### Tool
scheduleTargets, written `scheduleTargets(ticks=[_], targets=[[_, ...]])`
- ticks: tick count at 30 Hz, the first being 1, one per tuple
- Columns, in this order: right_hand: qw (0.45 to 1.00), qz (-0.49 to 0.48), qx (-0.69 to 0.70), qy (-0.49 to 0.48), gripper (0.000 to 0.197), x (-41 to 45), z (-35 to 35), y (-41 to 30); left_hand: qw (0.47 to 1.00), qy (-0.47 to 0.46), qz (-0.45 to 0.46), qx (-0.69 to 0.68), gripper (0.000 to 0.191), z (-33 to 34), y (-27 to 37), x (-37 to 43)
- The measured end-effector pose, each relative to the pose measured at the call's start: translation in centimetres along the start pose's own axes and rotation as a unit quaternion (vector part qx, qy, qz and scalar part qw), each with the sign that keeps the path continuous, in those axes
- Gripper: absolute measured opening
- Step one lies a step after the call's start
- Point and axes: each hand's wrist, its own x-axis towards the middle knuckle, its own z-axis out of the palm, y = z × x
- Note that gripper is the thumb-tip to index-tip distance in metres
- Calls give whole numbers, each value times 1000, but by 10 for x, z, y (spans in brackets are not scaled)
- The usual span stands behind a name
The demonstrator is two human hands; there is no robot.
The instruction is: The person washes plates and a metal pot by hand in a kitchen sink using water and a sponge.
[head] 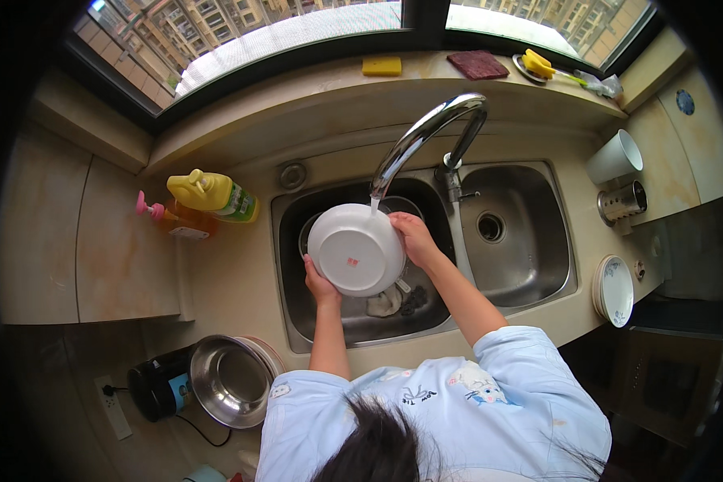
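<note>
A white dish [356,250], its underside up, is held over the left sink basin [361,325]. My left hand [322,282] grips its lower left rim and my right hand [414,238] its upper right rim. Water runs from the curved chrome faucet [422,129] onto the dish near its top edge. Behind the dish, round vessels in the basin show only in part. A pale wet cloth [385,302] and a dark scouring pad [414,300] lie on the basin floor.
Left of the sink stand a yellow detergent bottle [217,196] and a pink-topped pump bottle [187,220]. A steel bowl [232,381] is at lower left. Stacked plates [616,291], a utensil holder [623,203] and a white cup [614,158] stand right. The sill holds a yellow sponge [382,66].
</note>
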Motion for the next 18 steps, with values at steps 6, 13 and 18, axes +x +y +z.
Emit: scheduleTargets(ticks=[6,13,18], targets=[[994,68,42,-69,21,6,6,-4,1000,-1,2,-14,47,4,13,-5],[979,14,-159,129,33,34,4,1,949,101,135,268,49,29,10,-5],[996,-6,-58,-66,27,32,15,10,969,191,69,144,55,5,26,17]])
